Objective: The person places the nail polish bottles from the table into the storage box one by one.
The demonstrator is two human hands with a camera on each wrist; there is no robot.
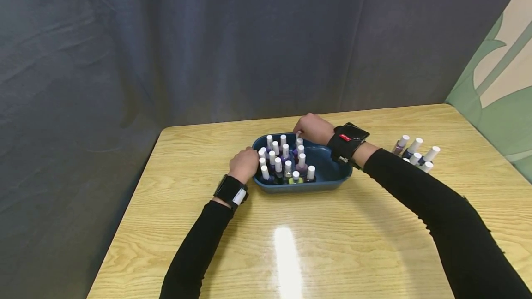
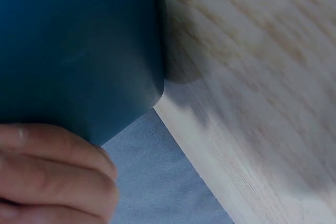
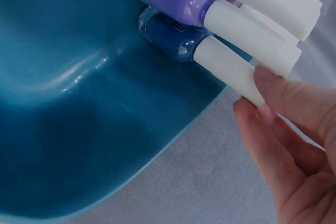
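A blue tray (image 1: pixel 328 174) sits in the middle of the wooden table (image 1: pixel 374 243), full of little nail polish bottles (image 1: pixel 287 163) with white caps. The left hand (image 1: pixel 244 164) rests against the tray's left side with its fingers curled close together; the tray hides their tips. The right hand (image 1: pixel 312 128) reaches over the far edge, and its fingertips (image 3: pixel 268 90) pinch the white cap of a blue bottle (image 3: pixel 176 38) standing in the tray. More bottles (image 1: pixel 415 151) stand on the table to the right, partly hidden behind the black sleeve (image 1: pixel 436 216).
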